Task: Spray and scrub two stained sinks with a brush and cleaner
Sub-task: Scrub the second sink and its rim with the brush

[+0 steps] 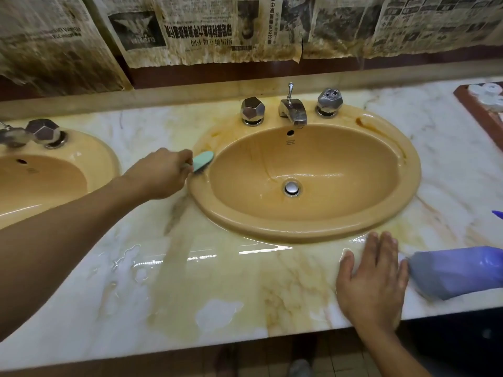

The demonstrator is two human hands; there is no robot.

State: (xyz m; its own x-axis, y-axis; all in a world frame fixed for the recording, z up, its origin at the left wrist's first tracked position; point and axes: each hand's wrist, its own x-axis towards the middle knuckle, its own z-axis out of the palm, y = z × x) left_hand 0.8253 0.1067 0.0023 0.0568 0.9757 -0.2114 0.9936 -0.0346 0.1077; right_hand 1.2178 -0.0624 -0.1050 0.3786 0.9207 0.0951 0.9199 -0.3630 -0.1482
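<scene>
Pale marble forms the countertop (pixel 245 281), polished and glossy, with yellow-brown veins and stains and some flat puddles of water near the front edge. Behind it, old sheets of newspaper (pixel 217 25) cover the wall; the paper is wrinkled, brown at the lower edges and torn in places.

Two oval basins of smooth, shiny ochre ceramic are set into the marble. The right sink (pixel 307 229) has a thick rounded rim, a round metal drain (pixel 291 188) at the bottom and a small overflow hole in the back wall. A dark orange streak lies on its back rim at the right. Above the bowl stand a chrome faucet (pixel 292 111) and two faceted metal knobs (pixel 252 110), shaped like cut stones. The left sink (pixel 103 159) shows only partly, with one more faceted knob at its rim.

The left hand (pixel 160 172) is stretched forward with its fingers curled tightly round the handle of the brush (pixel 202 160). This brush has a mint-green, rounded plastic back, and its head rests on the left rim of the right sink.

The right hand (pixel 373 278) lies palm down on the wet marble just in front of the right sink, with fingers straight and slightly spread, grasping nothing. Just beside it lies a purple object (pixel 460 270) with a soft, blurred outline; I cannot tell if they touch. At the far right edge a reddish-brown tray (pixel 476 104) holds small white round things.
</scene>
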